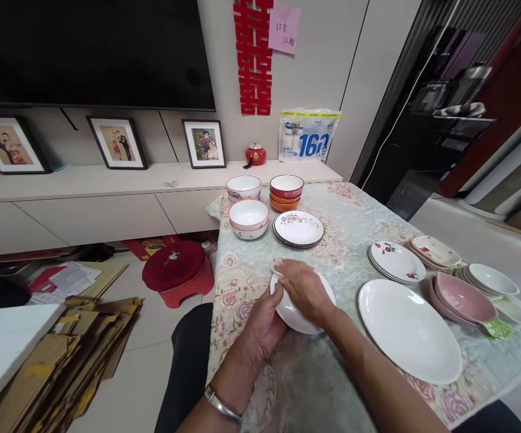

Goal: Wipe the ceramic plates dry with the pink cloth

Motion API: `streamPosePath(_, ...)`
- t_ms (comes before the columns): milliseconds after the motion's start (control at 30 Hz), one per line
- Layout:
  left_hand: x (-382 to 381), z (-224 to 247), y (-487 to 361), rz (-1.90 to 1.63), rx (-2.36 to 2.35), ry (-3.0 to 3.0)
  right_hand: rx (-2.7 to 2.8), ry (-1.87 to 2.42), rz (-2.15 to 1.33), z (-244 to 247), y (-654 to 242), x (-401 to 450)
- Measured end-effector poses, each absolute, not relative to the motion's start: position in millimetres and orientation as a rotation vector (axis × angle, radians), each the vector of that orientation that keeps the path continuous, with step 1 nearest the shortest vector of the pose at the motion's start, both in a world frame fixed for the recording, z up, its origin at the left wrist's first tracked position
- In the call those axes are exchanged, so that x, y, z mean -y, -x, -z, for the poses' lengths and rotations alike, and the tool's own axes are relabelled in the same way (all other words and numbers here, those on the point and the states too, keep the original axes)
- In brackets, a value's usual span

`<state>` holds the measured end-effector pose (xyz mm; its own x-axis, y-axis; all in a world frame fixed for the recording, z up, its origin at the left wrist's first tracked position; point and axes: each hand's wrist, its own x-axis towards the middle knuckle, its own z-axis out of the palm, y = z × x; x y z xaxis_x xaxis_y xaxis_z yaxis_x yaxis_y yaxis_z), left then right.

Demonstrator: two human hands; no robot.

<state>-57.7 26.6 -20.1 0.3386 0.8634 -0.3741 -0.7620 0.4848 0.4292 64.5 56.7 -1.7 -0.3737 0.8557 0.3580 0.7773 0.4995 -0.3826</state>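
A white plate [297,319] is tilted over the near part of the table. My left hand [265,319] grips its left edge, thumb on the rim and fingers underneath. My right hand [302,287] lies across the plate's face, its fingers pressing a pale pink cloth [278,264] at the upper left rim. Most of the cloth is hidden under those fingers. Just beyond the hands stand a stack of brown-patterned plates [299,228] and white bowls with red rims [248,218]. To the right of my right forearm lies a large white oval plate [409,331].
Red and orange bowls [286,191] are stacked at the back. Flower-patterned plates [396,261], pink bowls [463,297] and small white bowls [493,279] crowd the right side of the floral tablecloth [237,276]. A red stool [177,270] and flattened cardboard [57,355] are left of the table.
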Motion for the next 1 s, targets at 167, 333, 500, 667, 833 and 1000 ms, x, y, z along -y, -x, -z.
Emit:
streamPosePath(167,-30,13,66,-0.939,-0.408,-0.003,2.329,1.164,-0.155,-5,-48,-29)
streamPosePath(333,-29,7,69,-0.835,-0.431,-0.003,2.384,1.026,-0.233,-8,-56,10)
streamPosePath(500,-29,3,60,-0.952,-0.511,-0.043,2.398,1.134,-0.211,-6,-71,21)
streamPosePath(667,-29,9,57,-0.998,-0.563,-0.057,2.320,1.328,-0.119,2,-79,-4)
streamPosePath(833,-28,16,57,-1.047,-0.589,-0.111,2.255,1.563,0.029,9,-87,-6)
streamPosePath(1000,-28,20,54,-1.077,-0.612,-0.105,2.193,1.670,0.208,13,-84,29)
